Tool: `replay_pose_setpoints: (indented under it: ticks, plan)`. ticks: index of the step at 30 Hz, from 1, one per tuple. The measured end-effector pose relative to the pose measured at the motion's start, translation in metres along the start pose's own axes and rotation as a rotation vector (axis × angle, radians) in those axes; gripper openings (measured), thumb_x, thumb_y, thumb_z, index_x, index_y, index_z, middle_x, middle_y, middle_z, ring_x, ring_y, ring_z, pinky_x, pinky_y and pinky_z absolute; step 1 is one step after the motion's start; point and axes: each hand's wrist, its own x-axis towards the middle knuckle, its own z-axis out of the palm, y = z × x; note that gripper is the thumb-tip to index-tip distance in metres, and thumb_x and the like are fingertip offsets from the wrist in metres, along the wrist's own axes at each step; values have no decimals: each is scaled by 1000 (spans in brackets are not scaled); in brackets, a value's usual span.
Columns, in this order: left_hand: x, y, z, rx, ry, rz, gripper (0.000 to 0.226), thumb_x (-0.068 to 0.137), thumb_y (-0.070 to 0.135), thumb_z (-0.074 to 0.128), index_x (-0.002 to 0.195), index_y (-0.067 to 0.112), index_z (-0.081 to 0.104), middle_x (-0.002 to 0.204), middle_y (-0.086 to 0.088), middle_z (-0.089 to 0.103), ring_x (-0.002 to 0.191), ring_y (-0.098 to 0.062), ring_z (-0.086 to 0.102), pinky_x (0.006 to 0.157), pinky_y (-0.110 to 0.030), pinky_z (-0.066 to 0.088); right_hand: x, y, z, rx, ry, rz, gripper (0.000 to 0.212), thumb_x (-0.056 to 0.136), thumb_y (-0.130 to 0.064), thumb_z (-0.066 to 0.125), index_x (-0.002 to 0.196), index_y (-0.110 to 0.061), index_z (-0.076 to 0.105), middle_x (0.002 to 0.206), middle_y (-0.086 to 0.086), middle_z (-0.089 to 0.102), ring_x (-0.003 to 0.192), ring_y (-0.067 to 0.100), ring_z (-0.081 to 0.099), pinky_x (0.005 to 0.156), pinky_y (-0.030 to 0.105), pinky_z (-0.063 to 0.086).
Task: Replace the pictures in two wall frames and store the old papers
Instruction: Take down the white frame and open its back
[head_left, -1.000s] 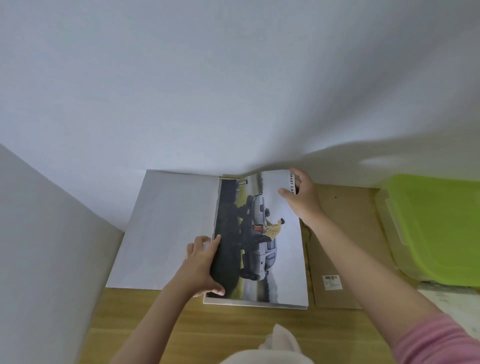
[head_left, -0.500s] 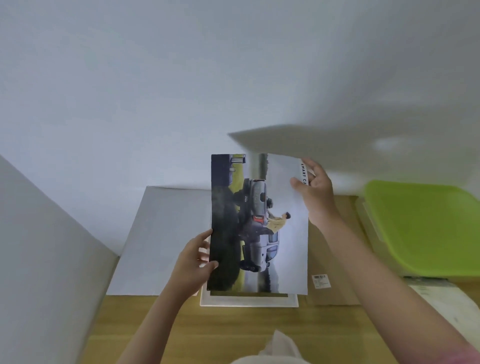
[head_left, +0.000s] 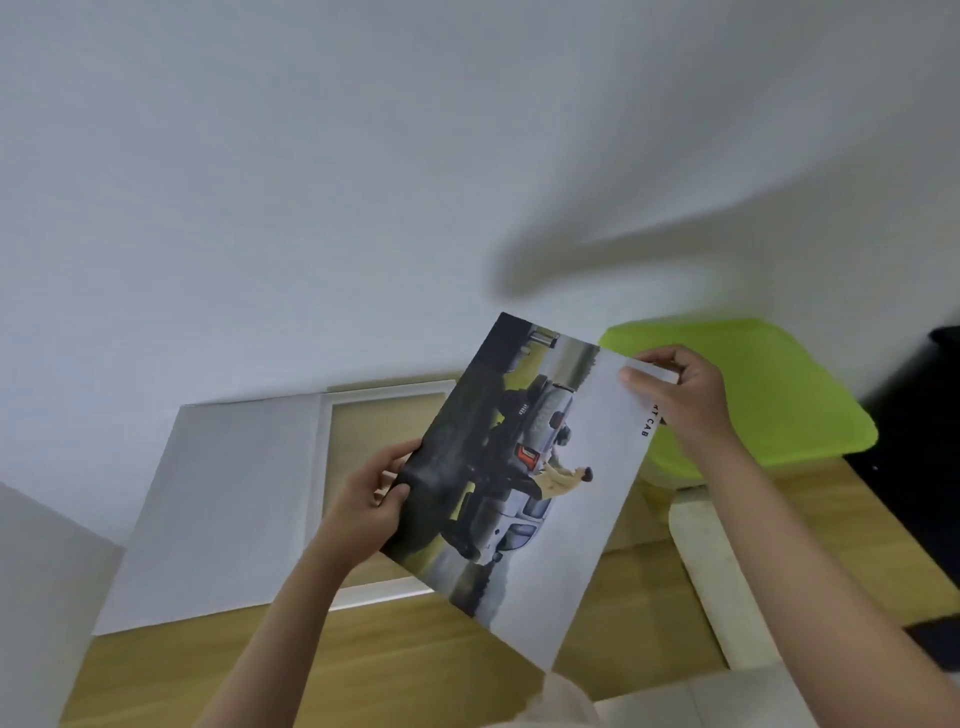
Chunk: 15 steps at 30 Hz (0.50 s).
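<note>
A printed picture (head_left: 524, 483) of a silver car and a figure in yellow hangs tilted in the air above the wooden table (head_left: 415, 670). My left hand (head_left: 371, 501) pinches its dark left edge, thumb on the front. My right hand (head_left: 680, 395) pinches its upper right corner near the black lettering. Beneath it a white picture frame (head_left: 322, 457) lies flat on the table, its opening showing the wood. A white sheet (head_left: 223, 509) lies to the left of the frame, against the wall.
A lime-green lidded plastic box (head_left: 779, 395) stands at the right by the wall. A second white frame (head_left: 711, 577) lies at the lower right. Brown backing board (head_left: 639, 525) shows under the picture. A dark object (head_left: 924, 415) fills the far right. White walls close off the back and left.
Both hands lifted the picture off the frame, then carried it right and tilted it. The white frame's opening is now uncovered. The camera view swung right.
</note>
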Motion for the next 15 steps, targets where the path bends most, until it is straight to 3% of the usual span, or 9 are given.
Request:
replay_pose_setpoints:
  ticks: [3, 5, 9, 12, 15]
  plan:
    - [3, 24, 37, 20, -93, 9, 52, 91, -3, 47, 114, 43, 52, 98, 9, 59, 84, -13, 58, 68, -27, 53, -9, 17, -60, -44, 20, 74, 17, 77, -5, 75, 80, -17, 64, 72, -4, 69, 57, 5, 60, 48, 19, 46]
    - [6, 38, 63, 16, -151, 0, 45, 92, 4, 50, 112, 44, 55, 99, 9, 57, 79, -18, 60, 67, -33, 53, -15, 31, -102, -63, 39, 88, 20, 79, -3, 72, 81, -22, 68, 72, -9, 71, 61, 4, 62, 54, 19, 50]
    - [6, 63, 116, -89, -241, -30, 32, 86, 11, 64, 109, 34, 65, 101, -8, 59, 70, -28, 65, 71, -48, 56, -31, 59, -176, -67, 209, 115, 17, 82, -1, 68, 89, -16, 68, 78, -5, 67, 59, -4, 60, 57, 12, 49]
    - [-3, 77, 160, -238, -249, -82, 37, 81, 3, 68, 114, 20, 63, 105, -13, 63, 83, -20, 69, 75, -31, 59, -43, 82, -228, -53, 304, 169, 17, 84, -2, 66, 101, -8, 65, 83, -1, 66, 60, -4, 62, 59, 12, 51]
    - [-13, 83, 204, -317, -242, -126, 42, 78, -3, 69, 115, 16, 63, 98, -16, 63, 75, -21, 68, 74, -31, 58, -59, 105, -272, -47, 385, 227, 19, 86, -6, 65, 104, -10, 66, 90, -1, 67, 74, 8, 63, 69, 24, 53]
